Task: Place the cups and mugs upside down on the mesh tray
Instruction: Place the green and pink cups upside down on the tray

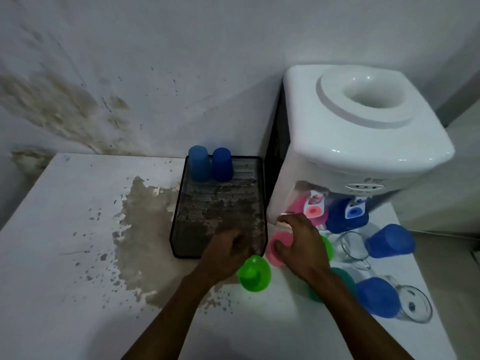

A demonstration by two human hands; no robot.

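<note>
right hand [298, 245]: covers much of the pink cup [275, 252]; whether the fingers grip the cup or only lie on it cannot be told.
bright green cup behind the right hand [327, 246]: only a sliver shows.
teal cup [345, 280]: mostly hidden under the right forearm.
left hand [228, 252]: blurred; fingers curled, nothing seen in it; it hides the near corner of the mesh tray [179, 222].
cups under the dispenser [363, 141]: the pink one [301, 203] and the blue one [345, 219] are partly masked by the taps.
both forearms: cut off by the bottom edge.
tabletop [78, 255]: runs out of view at the bottom edge.
</note>
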